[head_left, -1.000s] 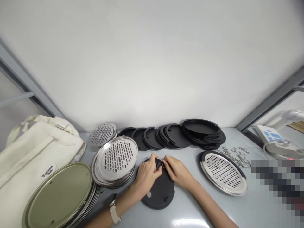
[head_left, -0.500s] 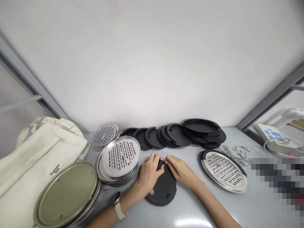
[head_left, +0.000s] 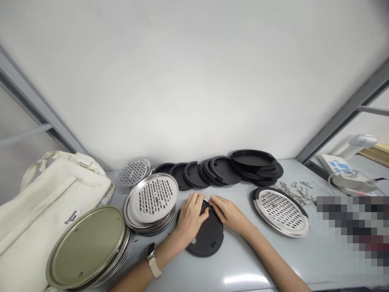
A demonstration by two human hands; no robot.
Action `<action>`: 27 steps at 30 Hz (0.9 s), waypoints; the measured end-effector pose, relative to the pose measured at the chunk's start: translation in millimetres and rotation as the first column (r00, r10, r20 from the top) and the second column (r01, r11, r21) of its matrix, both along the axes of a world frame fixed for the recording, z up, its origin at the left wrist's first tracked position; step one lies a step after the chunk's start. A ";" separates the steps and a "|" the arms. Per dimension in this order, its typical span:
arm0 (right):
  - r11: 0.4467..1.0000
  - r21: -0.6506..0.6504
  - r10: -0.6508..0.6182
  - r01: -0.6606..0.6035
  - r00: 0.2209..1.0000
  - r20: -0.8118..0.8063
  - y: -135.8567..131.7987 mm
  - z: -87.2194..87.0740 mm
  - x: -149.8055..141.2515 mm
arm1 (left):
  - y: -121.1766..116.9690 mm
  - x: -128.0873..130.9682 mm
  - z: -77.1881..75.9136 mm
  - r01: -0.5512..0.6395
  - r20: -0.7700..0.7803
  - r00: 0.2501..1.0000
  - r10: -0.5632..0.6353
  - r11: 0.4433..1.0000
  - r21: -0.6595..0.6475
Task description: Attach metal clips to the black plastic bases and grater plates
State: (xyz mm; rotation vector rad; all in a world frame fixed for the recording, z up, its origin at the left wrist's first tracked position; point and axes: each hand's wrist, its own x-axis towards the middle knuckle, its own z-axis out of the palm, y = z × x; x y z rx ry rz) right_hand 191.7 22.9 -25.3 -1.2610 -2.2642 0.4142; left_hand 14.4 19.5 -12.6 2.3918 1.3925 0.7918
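A round black disc [head_left: 209,237] with small holes lies on the table in front of me. My left hand [head_left: 191,217], with a watch at the wrist, grips the disc by its far left side, thumb on top. At the disc's far edge my right hand [head_left: 228,213] pinches a small silver metal clip [head_left: 207,200]. Fingers cover most of the clip, so I cannot tell how it sits against the disc. To the left is a stack of silver grater discs [head_left: 155,198]. On the right lies a silver slotted disc [head_left: 281,211] with a black rim part.
Black round trays [head_left: 226,169] line the wall. Loose metal clips [head_left: 299,190] lie at the right. Olive-green round plates [head_left: 88,245] and a cream bag [head_left: 51,198] stand at the left. A smaller grater stack [head_left: 133,172] sits behind. A white device [head_left: 346,170] is far right.
The view has shifted slightly. The metal clip shows at a different angle between my fingers. Both hands stay at the far edge of the black disc.
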 end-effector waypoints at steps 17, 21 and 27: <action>1.000 -0.014 -0.005 0.005 1.000 0.010 -0.4 5.1 0.8 | 2.3 -1.7 -3.5 0.069 0.004 0.998 -0.069 0.997 0.035; 1.000 -0.010 -0.019 0.019 1.000 0.006 -3.3 6.4 -1.5 | 4.4 -2.7 -4.0 0.105 0.038 0.993 -0.107 0.993 0.049; 0.997 -0.006 -0.077 0.077 0.996 -0.033 -21.1 1.8 -4.0 | 5.6 -5.1 -5.6 0.195 0.086 0.976 -0.199 0.980 0.048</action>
